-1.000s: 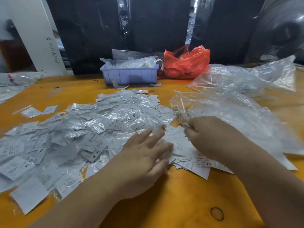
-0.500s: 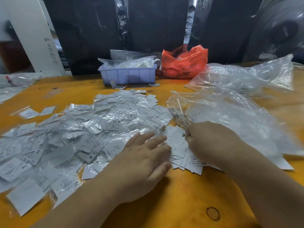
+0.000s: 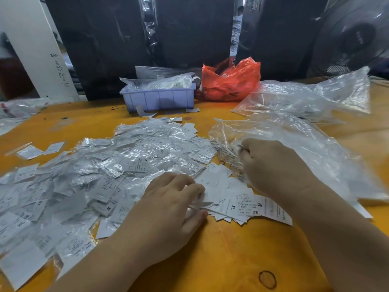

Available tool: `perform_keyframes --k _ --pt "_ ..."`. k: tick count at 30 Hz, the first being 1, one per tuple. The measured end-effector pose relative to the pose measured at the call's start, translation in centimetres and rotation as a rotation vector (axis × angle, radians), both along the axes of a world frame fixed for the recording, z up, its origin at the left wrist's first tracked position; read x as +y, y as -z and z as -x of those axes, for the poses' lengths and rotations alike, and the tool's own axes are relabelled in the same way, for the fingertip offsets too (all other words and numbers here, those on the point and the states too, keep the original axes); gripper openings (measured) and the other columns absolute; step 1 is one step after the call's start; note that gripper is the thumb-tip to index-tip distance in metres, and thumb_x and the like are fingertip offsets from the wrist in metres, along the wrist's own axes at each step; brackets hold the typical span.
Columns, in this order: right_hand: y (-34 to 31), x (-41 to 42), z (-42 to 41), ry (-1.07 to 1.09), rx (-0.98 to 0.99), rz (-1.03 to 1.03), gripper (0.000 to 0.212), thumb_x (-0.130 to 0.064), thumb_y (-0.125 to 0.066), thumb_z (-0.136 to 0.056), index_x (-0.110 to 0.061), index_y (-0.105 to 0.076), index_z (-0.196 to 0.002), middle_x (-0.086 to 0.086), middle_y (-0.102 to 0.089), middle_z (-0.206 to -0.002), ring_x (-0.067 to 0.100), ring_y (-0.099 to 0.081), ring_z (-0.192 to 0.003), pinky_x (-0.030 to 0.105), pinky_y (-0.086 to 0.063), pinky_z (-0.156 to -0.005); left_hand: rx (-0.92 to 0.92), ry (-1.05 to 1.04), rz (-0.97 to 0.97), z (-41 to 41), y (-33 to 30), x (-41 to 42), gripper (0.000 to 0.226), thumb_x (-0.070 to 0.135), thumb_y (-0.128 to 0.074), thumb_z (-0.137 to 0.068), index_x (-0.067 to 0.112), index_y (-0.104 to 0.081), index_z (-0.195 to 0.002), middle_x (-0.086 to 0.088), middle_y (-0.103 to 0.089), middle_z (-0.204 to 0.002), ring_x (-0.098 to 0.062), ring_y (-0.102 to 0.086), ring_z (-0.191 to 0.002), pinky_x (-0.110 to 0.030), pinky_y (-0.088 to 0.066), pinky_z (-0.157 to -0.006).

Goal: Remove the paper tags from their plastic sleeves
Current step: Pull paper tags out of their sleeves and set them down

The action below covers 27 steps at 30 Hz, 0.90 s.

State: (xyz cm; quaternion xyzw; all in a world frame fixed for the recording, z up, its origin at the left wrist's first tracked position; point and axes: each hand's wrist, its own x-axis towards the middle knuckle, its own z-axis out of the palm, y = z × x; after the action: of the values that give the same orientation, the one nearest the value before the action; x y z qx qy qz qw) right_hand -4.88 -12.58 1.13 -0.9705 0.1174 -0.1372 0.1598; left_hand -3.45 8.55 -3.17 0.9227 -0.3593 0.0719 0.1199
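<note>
Mid-extraction beside the bare tags (image 3: 237, 199): left hand (image 3: 168, 209) pinches a tag, right hand (image 3: 271, 165) seemingly grips a sleeve (image 3: 228, 155) (blurred); next, part them.

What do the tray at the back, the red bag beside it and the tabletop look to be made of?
Tray: likely rigid moulded plastic, matte lavender, with ribbed walls. Red bag: thin plastic film, crinkled, glossy and slightly translucent. Tabletop: probably wood or plywood with a smooth orange-yellow finish; a ring like a knot shows.
</note>
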Motion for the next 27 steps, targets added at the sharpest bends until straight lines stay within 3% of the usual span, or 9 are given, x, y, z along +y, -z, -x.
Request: perform_keyframes --k 5,9,14,18,23,27 --pt "0.5 -0.6 -0.6 0.071 0.19 0.072 0.021 -0.024 -0.041 -0.098 -0.024 -0.06 -0.09 -0.001 -0.057 -0.081 0.02 -0.055 -0.073 0.029 -0.039 -0.057 -0.03 0.022 0.055 0.0 -0.1 -0.1 0.029 0.048 -0.042 -0.097 0.039 -0.056 -0.121 0.021 -0.048 -0.116 -0.006 -0.038 -0.113 -0.028 -0.035 -0.099" --pt "0.8 -0.2 -0.6 0.081 0.255 0.068 0.024 -0.014 -0.043 -0.094 -0.021 -0.046 -0.071 -0.001 -0.051 -0.074 0.017 -0.05 -0.065 0.025 -0.032 -0.052 -0.053 0.027 0.102 0.1 -0.1 -0.3 0.024 0.043 -0.046 -0.093 0.033 -0.065 -0.102 0.02 -0.055 -0.102 -0.008 -0.047 -0.103 -0.028 -0.041 -0.089" --pt "0.6 0.1 -0.2 0.1 0.18 0.109 0.026 -0.008 -0.045 -0.09 -0.02 -0.041 -0.067 0.0 -0.047 -0.072 0.018 -0.046 -0.061 0.026 -0.032 -0.05 -0.05 0.023 0.133 0.3 -0.2 -0.3 0.023 0.04 -0.046 -0.09 0.032 -0.067 -0.093 0.019 -0.058 -0.096 -0.007 -0.049 -0.096 -0.026 -0.038 -0.083" --pt "0.5 0.3 -0.3 0.036 -0.036 0.129 0.028 -0.014 -0.043 -0.093 -0.021 -0.038 -0.066 -0.004 -0.043 -0.072 0.021 -0.048 -0.07 0.031 -0.039 -0.058 -0.112 0.009 0.182 0.4 -0.4 -0.3 0.018 0.03 -0.051 -0.091 0.027 -0.068 -0.086 0.016 -0.061 -0.091 -0.011 -0.054 -0.09 -0.027 -0.039 -0.08" --pt "0.6 0.4 -0.5 -0.1 -0.204 0.069 0.027 -0.014 -0.042 -0.094 -0.023 -0.044 -0.068 -0.006 -0.046 -0.069 0.019 -0.049 -0.067 0.029 -0.031 -0.053 -0.113 -0.014 0.198 0.2 -0.5 -0.1 0.016 0.026 -0.053 -0.091 0.025 -0.07 -0.091 0.013 -0.063 -0.093 -0.013 -0.057 -0.091 -0.032 -0.045 -0.081" --pt "0.8 0.4 -0.6 -0.12 -0.219 0.06 0.036 -0.01 -0.046 -0.092 -0.025 -0.035 -0.061 -0.005 -0.044 -0.064 0.015 -0.043 -0.058 0.028 -0.025 -0.049 -0.094 -0.014 0.209 0.1 -0.7 0.2 0.011 0.014 -0.069 -0.087 0.025 -0.069 -0.09 0.013 -0.063 -0.094 -0.012 -0.058 -0.092 -0.033 -0.046 -0.082"
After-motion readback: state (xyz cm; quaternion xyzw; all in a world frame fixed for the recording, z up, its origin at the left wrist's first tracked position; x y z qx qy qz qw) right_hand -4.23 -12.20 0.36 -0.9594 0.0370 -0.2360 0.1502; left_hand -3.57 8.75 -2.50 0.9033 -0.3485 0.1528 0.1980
